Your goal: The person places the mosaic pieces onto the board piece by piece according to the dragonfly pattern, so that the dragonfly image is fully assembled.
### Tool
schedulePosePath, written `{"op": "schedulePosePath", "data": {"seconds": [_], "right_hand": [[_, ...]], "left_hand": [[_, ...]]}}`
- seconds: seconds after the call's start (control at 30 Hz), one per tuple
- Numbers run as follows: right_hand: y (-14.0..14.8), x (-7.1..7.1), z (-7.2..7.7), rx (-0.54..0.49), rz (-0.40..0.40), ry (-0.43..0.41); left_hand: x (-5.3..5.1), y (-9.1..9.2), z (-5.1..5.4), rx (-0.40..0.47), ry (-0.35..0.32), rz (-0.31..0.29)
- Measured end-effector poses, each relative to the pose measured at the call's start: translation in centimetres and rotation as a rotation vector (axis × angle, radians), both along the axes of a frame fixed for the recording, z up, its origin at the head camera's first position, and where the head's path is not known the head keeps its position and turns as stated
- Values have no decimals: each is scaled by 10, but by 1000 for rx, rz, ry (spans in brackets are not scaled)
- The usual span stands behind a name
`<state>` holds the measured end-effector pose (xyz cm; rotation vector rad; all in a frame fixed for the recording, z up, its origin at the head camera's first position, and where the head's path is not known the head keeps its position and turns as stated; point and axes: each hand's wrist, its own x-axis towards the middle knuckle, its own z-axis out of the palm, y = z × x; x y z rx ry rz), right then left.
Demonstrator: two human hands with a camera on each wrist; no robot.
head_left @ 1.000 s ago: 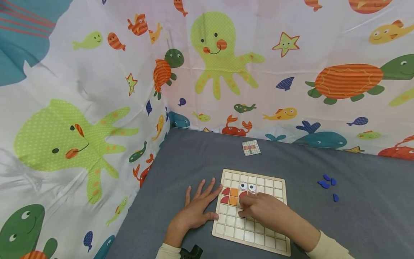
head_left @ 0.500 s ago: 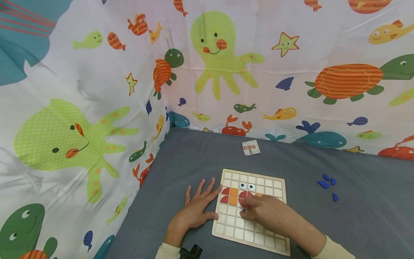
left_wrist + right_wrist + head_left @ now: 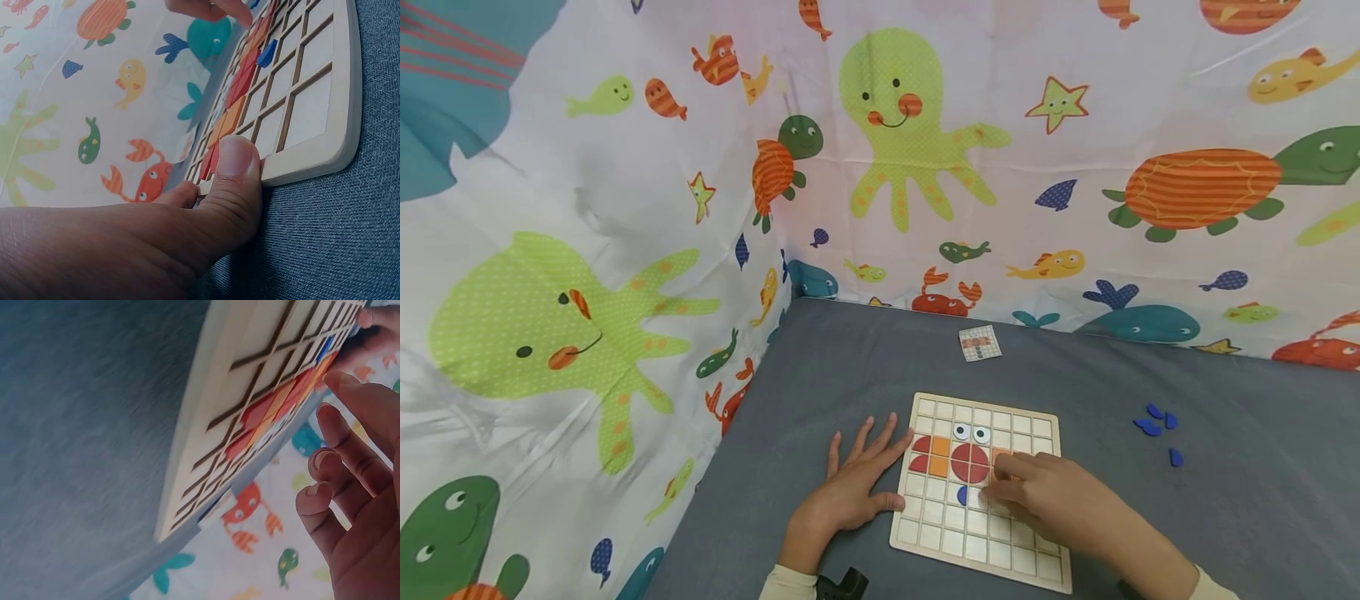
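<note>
A wooden grid board [image 3: 925, 533] lies on the grey cloth, holding red and orange pieces, two eye pieces [image 3: 972, 433] and one blue piece [image 3: 962, 496] below the red circle [image 3: 970, 463]. My left hand [image 3: 850, 492] rests at the board's left edge with its fingers spread; in the left wrist view its thumb [image 3: 236, 156] lies on the rim. Over the right half of the board, my right hand [image 3: 1048, 500] hovers with relaxed fingers. The right wrist view shows that hand [image 3: 362, 456] with nothing between its fingers.
Several loose blue pieces [image 3: 1176, 457] lie on the cloth to the right of the board. A small printed pattern card [image 3: 981, 343] lies behind it. Cloth printed with sea animals hangs at the back and left.
My right hand has moved right, away from the red circle, uncovering it and the blue piece below. My left hand stays at the board's edge.
</note>
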<state>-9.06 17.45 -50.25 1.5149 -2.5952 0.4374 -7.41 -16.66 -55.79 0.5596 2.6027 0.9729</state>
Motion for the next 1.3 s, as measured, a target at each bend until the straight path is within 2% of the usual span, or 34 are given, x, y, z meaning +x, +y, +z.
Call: {"op": "schedulePosePath", "data": {"seconds": [0.23,0.33,0.43,0.6,0.73,0.8,0.87,1.0,1.03,1.2,1.3], "right_hand": [[28,-1,3,-26,-105,-62],[42,0,4,-22,-168,-53],[56,0,4,-33,-238,-35],[79,-1,0,-49,-371,36],[101,-1,-2,-3,-510,47],[111,-2,-2,17,-575,28],[122,-3,-3,44,-627,0],[143,-5,-5,70,-709,-39],[147,-5,-6,87,-733,-54],[164,-6,-9,156,-821,-116],[169,-5,-10,180,-832,-133]], "left_hand": [[0,-1,-10,-6,4,16],[0,-1,-10,-17,-12,23],[1,0,-4,-11,-20,24],[3,2,12,-34,-28,18],[3,3,17,-42,-32,15],[3,3,17,-29,-36,10],[3,2,13,-11,-14,2],[3,0,11,11,-6,0],[2,0,7,15,13,-2],[2,0,2,21,19,-3],[2,1,8,16,-5,-1]]}}
